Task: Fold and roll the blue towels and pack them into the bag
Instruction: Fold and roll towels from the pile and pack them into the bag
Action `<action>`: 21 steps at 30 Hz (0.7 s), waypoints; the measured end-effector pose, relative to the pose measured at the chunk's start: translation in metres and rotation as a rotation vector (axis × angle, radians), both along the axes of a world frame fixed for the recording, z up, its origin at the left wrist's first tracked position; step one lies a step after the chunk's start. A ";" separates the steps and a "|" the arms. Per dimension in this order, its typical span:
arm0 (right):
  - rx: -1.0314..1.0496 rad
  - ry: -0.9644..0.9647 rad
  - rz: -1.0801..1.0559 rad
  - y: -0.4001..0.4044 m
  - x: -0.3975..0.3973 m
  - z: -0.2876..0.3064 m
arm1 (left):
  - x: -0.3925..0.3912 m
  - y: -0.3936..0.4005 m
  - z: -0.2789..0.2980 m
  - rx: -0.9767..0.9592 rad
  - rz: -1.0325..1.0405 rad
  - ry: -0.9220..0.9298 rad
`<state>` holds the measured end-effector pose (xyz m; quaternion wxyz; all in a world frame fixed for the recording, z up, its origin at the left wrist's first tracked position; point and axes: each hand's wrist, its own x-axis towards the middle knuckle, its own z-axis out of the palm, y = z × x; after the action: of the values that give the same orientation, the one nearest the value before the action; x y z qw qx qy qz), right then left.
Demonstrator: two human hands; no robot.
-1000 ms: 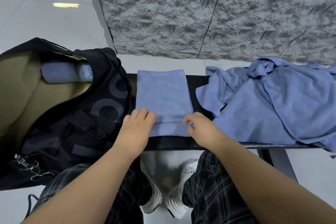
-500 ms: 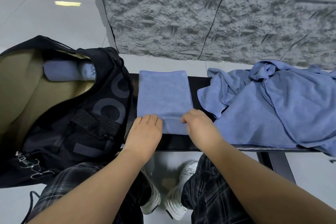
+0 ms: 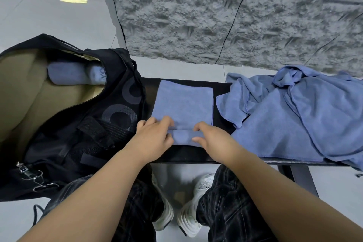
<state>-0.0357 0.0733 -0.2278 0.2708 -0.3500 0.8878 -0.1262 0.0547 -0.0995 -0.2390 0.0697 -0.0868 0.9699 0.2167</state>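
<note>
Head view, both hands (image 3: 182, 139) rolling folded towel (image 3: 183, 104)

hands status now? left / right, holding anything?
Left hand: closed on the rolled near end of the folded towel.
Right hand: closed on the same roll, other side.

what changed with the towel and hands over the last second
Both hands, left hand and right hand, have turned the folded towel's near edge over into a thicker roll, working away from the person. The open bag and the loose towel pile stayed put.
</note>
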 end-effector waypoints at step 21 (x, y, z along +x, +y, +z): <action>-0.182 -0.145 -0.289 0.013 -0.011 -0.006 | 0.004 0.012 0.011 -0.045 -0.171 0.001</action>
<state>-0.0465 0.0862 -0.2335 0.2803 -0.2321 0.8920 -0.2683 0.0587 -0.0870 -0.2277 0.0856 -0.0050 0.9784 0.1879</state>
